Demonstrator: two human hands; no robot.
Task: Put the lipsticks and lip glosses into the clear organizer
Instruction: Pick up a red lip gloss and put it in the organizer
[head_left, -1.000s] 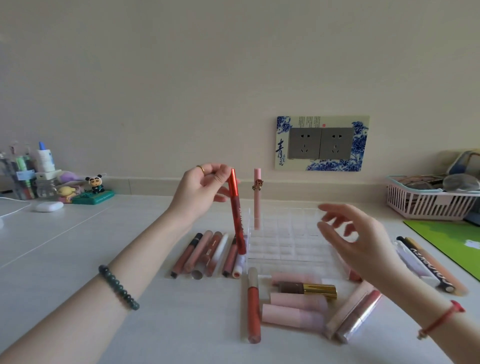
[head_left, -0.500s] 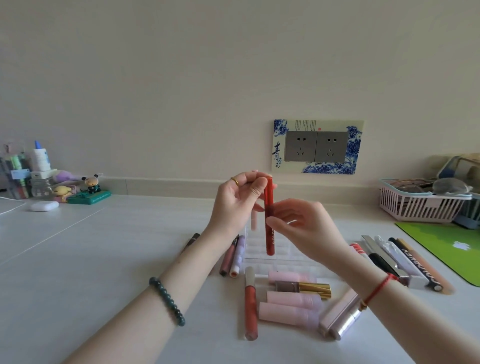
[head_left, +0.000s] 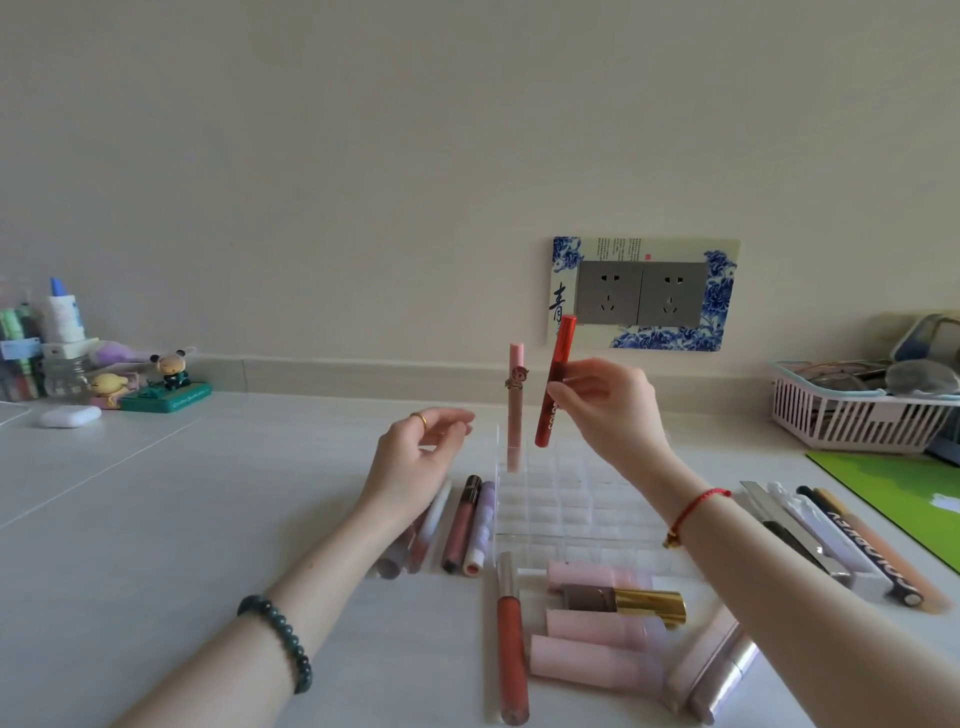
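From the head view, the right hand (head_left: 605, 410) is raised over the back of the clear organizer (head_left: 571, 501), its thumb and fingertips pinching a red lip gloss tube (head_left: 555, 382) around the middle. The tube is tilted, with the cap end leaning right toward the wall socket plate (head_left: 644, 293). Its lower end is level with the organizer's far rim, and I cannot tell whether it has entered a cell. Just to its left, not touching it, a pink lip gloss (head_left: 515, 415) stands upright in a back-left compartment.

The left hand (head_left: 415, 457) hovers to the left of the organizer with its fingers loosely curled and relaxed, holding nothing. It is clearly apart from the red tube and wears a ring, with a dark bead bracelet (head_left: 278, 642) further down the arm.

The rest of the cosmetics lie flat on the white table (head_left: 156, 519). A row of slim glosses (head_left: 470, 522) lies just beside the organizer's left wall, partly under the left wrist. In front are a coral lip gloss (head_left: 511, 644), several pale pink lipsticks (head_left: 597, 662) and a brown-and-gold lipstick (head_left: 623, 603). More long tubes (head_left: 857, 545) lie to the right, beyond the right forearm with its red string bracelet (head_left: 696, 506).

Farther off are a pink slatted basket (head_left: 852, 418), a green mat (head_left: 893, 493), a small panda figurine (head_left: 174, 369) and a white earbud case (head_left: 70, 415).
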